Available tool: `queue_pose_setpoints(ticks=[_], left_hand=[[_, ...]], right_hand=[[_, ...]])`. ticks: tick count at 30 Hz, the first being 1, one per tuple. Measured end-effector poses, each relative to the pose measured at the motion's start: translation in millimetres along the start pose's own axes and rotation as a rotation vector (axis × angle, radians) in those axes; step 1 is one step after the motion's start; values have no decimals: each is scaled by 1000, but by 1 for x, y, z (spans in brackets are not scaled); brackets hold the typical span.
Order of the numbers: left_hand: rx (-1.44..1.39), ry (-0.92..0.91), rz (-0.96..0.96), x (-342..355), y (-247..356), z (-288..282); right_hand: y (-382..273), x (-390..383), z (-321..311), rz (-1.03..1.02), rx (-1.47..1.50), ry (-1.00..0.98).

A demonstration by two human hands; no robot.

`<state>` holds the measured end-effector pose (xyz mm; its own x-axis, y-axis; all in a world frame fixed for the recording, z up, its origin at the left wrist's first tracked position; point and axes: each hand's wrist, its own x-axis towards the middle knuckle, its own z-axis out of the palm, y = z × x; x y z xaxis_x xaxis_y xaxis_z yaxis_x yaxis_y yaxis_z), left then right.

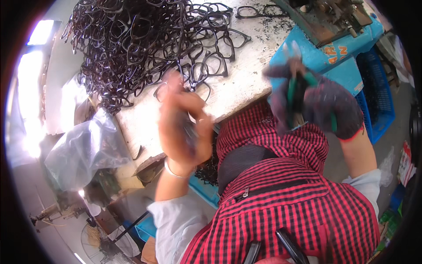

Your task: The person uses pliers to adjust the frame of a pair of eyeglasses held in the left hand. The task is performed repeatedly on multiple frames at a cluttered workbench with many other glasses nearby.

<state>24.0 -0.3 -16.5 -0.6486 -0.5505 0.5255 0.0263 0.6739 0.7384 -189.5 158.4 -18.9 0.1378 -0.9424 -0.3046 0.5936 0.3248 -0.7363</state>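
My left hand (pixel 182 123), bare and smeared by motion, is raised over the front edge of the worktable (pixel 248 72). Its fingers curl inward, and something dark shows at the palm, too blurred to name. My right hand (pixel 327 103) wears a dark knit glove and is closed round green-handled pliers (pixel 292 90), whose jaws point away from me, over the blue cardboard. Beyond my left hand, a large heap of black eyeglass frames (pixel 132 48) covers the left part of the table. Several looser frames (pixel 213 66) lie at its right side.
A metal bench tool (pixel 334 17) stands on blue cardboard (pixel 347 77) at the far right. Under it is a blue plastic crate (pixel 378 92). Clear plastic sheeting (pixel 85 149) hangs at the table's left. A fan (pixel 99 240) stands at lower left. My lap has a red-black checked apron (pixel 281 198).
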Motion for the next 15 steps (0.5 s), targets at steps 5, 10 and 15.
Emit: queue_pose_setpoints(ticks=[5,10,15], left_hand=[[-1633,44,-513,10,-11,6],[-1715,-8,-620,15,0,4],[-1643,29,-634,18,8,3]], right_hand=[[28,5,27,-302,-884,126],[31,2,41,-644,-1642,289],[23,0,49,-579,-1812,285]])
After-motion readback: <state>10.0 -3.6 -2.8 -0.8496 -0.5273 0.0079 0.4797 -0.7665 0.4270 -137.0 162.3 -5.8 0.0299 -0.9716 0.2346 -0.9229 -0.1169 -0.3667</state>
